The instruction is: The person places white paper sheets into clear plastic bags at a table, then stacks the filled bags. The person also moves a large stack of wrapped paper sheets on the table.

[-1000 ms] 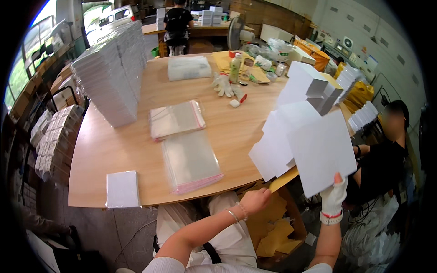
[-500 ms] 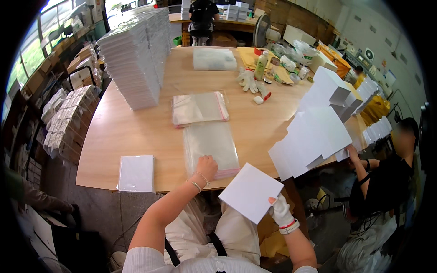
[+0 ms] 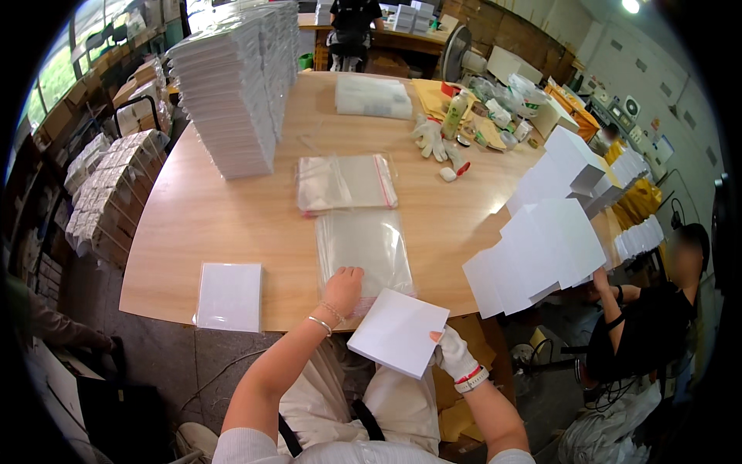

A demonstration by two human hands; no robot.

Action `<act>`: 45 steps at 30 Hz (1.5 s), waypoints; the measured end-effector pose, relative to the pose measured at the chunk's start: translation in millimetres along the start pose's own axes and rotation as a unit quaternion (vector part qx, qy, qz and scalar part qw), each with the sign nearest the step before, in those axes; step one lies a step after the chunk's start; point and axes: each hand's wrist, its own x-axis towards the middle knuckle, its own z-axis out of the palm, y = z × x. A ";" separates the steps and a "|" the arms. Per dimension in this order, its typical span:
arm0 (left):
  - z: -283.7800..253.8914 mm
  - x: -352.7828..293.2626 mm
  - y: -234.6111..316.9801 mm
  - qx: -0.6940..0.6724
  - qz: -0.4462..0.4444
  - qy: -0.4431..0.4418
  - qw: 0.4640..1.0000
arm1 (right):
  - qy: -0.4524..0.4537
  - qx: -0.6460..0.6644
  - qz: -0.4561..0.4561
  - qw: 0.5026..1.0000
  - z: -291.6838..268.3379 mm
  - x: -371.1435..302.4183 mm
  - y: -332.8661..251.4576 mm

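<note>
In the lower middle of the frame, the right hand (image 3: 456, 353), in a white glove with the thumb tip bare, pinches the right corner of a white square block (image 3: 399, 332), thumb on its upper face. The block is tilted near the table's front edge, above the person's lap. Left of it, the bare left hand (image 3: 342, 292) is at the lower part of the nearer stack of clear bags (image 3: 365, 249), fingers close together and curled; I cannot tell whether they pinch a bag. Another stack of clear bags (image 3: 340, 182) lies just above, in the centre. A wrapped white square packet (image 3: 229, 295) lies at lower left on the wooden table (image 3: 209, 224). A tall stack of white packets (image 3: 228, 100) stands at upper left. At right, a seated co-worker (image 3: 641, 329) reaches toward the white stacks (image 3: 545, 247).
</note>
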 end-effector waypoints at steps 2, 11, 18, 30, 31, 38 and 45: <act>-2.6 -4.6 -6.7 -0.007 0.050 0.074 0.996 | 0.013 0.012 0.041 0.999 -4.2 9.4 -2.7; -51.4 1.9 14.5 -0.177 -0.262 -0.001 0.949 | 0.207 0.146 0.077 0.964 6.4 24.8 -7.7; -46.8 -14.2 23.6 -0.351 -0.192 -0.050 0.915 | 0.247 0.156 0.053 0.955 5.5 23.2 6.2; -15.6 -95.1 96.4 -0.471 -0.168 0.101 0.860 | 0.195 0.300 0.004 0.934 46.3 -44.0 37.2; -6.8 -102.2 99.6 -0.477 -0.167 0.098 0.858 | 0.149 0.311 -0.008 0.939 36.8 -45.3 50.4; 65.7 -106.6 105.2 -0.520 -0.157 0.036 0.839 | 0.133 0.319 0.002 0.938 50.4 -52.5 60.4; 110.7 -129.8 79.1 -0.616 -0.199 0.056 0.760 | 0.139 0.185 -0.063 0.971 71.0 -48.4 66.9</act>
